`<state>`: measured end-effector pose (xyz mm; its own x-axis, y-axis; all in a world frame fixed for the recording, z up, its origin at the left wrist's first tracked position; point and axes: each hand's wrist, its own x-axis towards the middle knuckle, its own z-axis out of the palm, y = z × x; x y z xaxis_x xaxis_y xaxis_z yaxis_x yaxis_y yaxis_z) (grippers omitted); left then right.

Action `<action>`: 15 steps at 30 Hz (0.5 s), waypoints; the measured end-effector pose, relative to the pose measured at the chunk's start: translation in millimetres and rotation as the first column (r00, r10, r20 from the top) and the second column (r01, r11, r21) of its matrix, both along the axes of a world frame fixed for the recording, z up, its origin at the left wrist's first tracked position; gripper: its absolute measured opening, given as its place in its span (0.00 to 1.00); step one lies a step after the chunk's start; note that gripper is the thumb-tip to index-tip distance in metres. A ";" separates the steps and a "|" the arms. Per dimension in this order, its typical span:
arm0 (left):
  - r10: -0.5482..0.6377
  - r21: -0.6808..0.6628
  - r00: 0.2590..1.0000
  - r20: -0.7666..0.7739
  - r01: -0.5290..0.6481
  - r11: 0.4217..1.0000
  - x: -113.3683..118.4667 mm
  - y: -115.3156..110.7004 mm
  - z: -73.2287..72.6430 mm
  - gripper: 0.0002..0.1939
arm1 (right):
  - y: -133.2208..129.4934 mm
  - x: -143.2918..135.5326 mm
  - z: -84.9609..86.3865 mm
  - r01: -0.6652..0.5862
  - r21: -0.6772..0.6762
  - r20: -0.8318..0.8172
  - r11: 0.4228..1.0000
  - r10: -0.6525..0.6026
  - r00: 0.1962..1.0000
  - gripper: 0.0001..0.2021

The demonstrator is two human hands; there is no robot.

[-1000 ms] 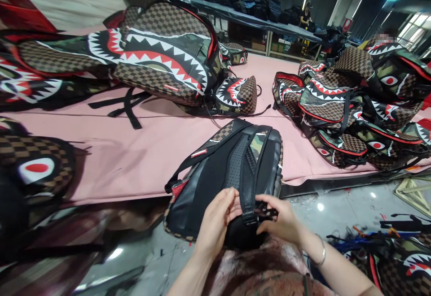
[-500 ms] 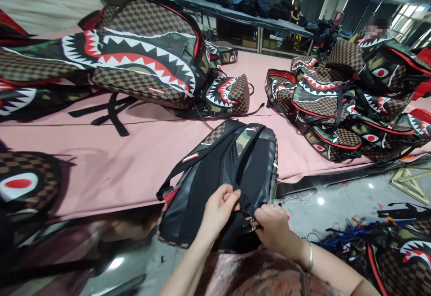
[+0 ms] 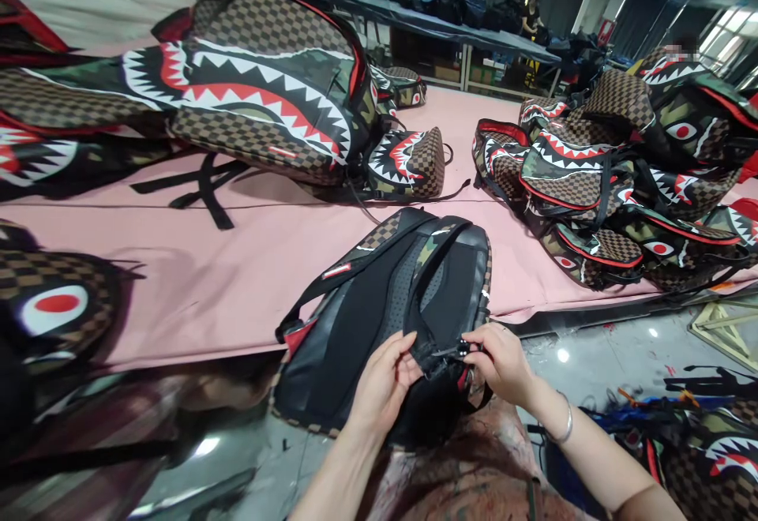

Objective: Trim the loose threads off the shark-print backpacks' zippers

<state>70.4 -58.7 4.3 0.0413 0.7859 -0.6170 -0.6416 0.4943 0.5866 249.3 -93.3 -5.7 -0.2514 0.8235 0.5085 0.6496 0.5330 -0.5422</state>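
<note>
A backpack [image 3: 349,339] lies back side up over the front edge of the pink table, its black padded back and shoulder straps showing. My left hand [image 3: 388,375] is at the lower part of a shoulder strap [image 3: 422,324], fingers curled, thumb and fingertips at the strap's end. My right hand [image 3: 494,355] pinches a small dark metallic tool [image 3: 455,350], whose tip points left toward the strap end. The tool looks like small scissors or snips. A silvery bracelet is on my right wrist.
Large shark-mouth backpacks [image 3: 260,95] lie on the pink table [image 3: 201,292] at the left and back. More are piled at the right [image 3: 568,166]. Others lie low at the bottom right [image 3: 699,450]. A person [image 3: 531,16] stands by a far table with dark bags.
My right hand has moved up and right, and the tool now shows in its fingers. My left hand's fingers have loosened slightly. The view has shifted a little.
</note>
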 end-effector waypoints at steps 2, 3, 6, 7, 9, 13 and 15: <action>-0.018 0.017 1.000 -0.006 0.018 1.000 -0.1 -0.7 -0.2 0.13 | 6.0 0.4 4.0 -0.045 0.035 0.065 0.998 0.043 0.997 0.09; -0.035 0.029 0.999 -0.009 0.035 0.999 -0.5 -1.0 -0.6 0.12 | 7.9 0.5 5.7 -0.062 0.045 0.092 0.997 0.058 0.994 0.09; -0.075 0.052 0.997 -0.018 0.076 0.996 -2.0 -1.8 -1.8 0.12 | 10.4 1.9 9.2 -0.091 0.062 0.120 0.994 0.083 0.989 0.10; -0.078 0.051 0.997 -0.022 0.079 0.996 -2.4 -2.1 -1.8 0.12 | 10.4 2.6 9.9 -0.089 0.064 0.107 0.994 0.082 0.991 0.10; -0.066 0.035 0.997 -0.031 0.067 0.997 -2.4 -2.4 -0.9 0.12 | 9.5 4.3 10.7 -0.085 0.058 0.072 0.995 0.080 0.994 0.11; -0.058 0.017 0.997 -0.046 0.059 0.998 -0.3 -2.9 1.0 0.13 | 6.3 6.1 9.8 -0.117 -0.008 0.113 0.993 0.117 0.987 0.11; -0.068 0.023 0.996 -0.052 0.070 0.997 0.7 -2.9 0.0 0.14 | 5.7 5.8 9.2 -0.135 -0.017 0.163 0.991 0.136 0.977 0.12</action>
